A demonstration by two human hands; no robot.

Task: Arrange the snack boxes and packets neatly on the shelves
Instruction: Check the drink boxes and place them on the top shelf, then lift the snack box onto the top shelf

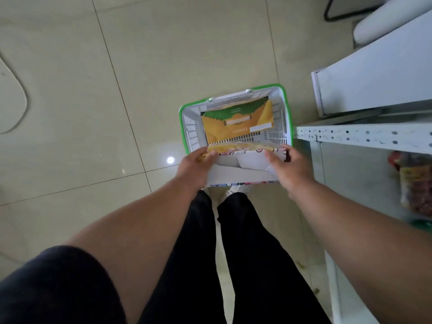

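A tiled floor (pixel 145 66) fills the left side, pale and glossy, with a bright spot of reflected light near the middle; the left hand (pixel 195 166) grips the left end of a snack box (pixel 243 170), thumb on top and fingers curled under its edge; the box is held level between both hands, just above the near rim of a basket (pixel 187 127), its white underside or end flap turned up toward the camera and a yellow printed face showing along its far edge; the basket is white with a green rim and stands on the floor; inside it lies a second box (pixel 238 123), yellow and green, leaning against the far wall; the right hand (pixel 288 166) clasps the right end of the held box, thumb on top, fingers wrapped round the corner; below the hands are black trouser legs and pale shoes; to the right stands a white shelf (pixel 364 136) with a perforated front edge; on a lower level lies a packet (pixel 415 183), blurred, red and yellow.
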